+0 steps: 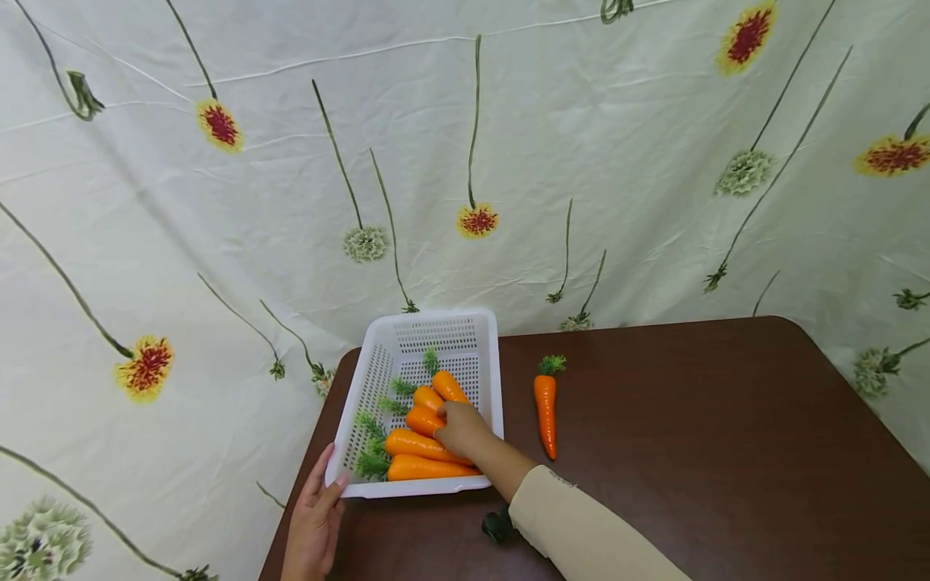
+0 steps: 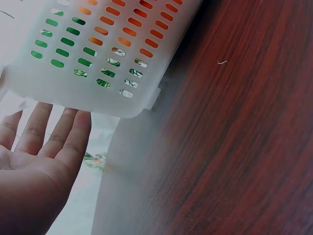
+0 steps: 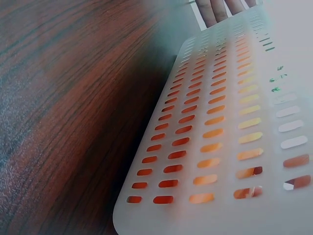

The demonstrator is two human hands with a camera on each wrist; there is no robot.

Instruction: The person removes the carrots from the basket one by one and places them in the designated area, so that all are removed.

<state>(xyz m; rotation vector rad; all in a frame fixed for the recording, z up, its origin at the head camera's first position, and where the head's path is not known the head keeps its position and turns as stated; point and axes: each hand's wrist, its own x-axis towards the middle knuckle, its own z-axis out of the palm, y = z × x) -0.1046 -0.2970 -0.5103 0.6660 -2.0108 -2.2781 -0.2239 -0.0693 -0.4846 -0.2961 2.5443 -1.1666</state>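
A white perforated plastic basket (image 1: 483, 484) stands at the table's left end, with several orange toy carrots (image 1: 421, 468) lying side by side in it, green tops to the left. At its near left corner my left hand (image 1: 314, 512) holds the rim, thumb on top and fingers outside. In the left wrist view the left hand's fingers (image 2: 68, 132) reach up against the basket (image 2: 73, 95). My right hand (image 1: 462, 429) is inside the basket and grips one of the middle carrots (image 1: 424, 420); its fingertips are partly hidden. The right wrist view shows mostly the basket's side wall (image 3: 230, 218).
One more carrot (image 1: 546, 415) lies on the brown table (image 1: 690, 436), right of the basket. A small dark object (image 1: 497, 526) sits partly under the right sleeve (image 1: 581, 524). A white flowered cloth (image 1: 617, 161) hangs behind the table and down its left side.
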